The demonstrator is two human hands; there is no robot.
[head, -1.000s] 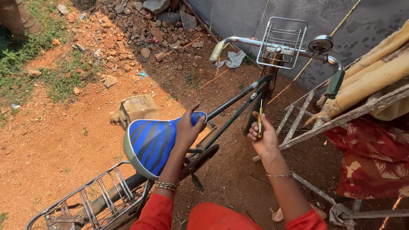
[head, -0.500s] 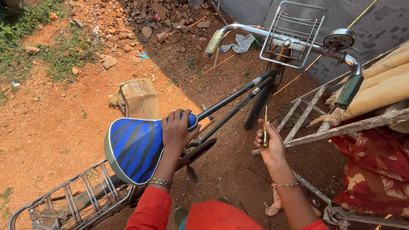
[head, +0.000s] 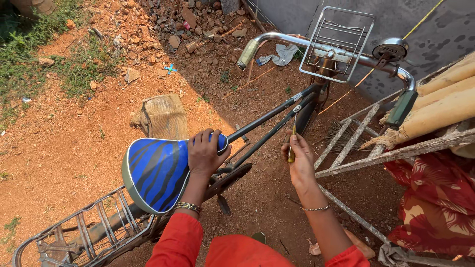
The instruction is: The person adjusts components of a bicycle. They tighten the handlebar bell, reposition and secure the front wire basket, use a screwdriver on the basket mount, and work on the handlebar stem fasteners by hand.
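Red dirt ground (head: 59, 148), sack (head: 163, 116), wooden ladder (head: 396, 151) beside bicycle (head: 277, 116)

Landmark: the folded tan sack (head: 162, 116), lying flat on red dirt.

Above the sack, a spread of broken stones and rubble (head: 168, 24) runs toward the grey wall (head: 316, 15). Left of the sack, a grass patch (head: 34, 64) borders the dirt. A small blue scrap (head: 170, 68) lies just above the sack. A grey rag (head: 283, 53) lies up and to the right of the sack, near the wall's foot. Far right of the sack, a weathered wooden frame (head: 396, 151) carries pale rolled bundles (head: 440, 99), with red patterned cloth (head: 435, 198) hanging beneath it.
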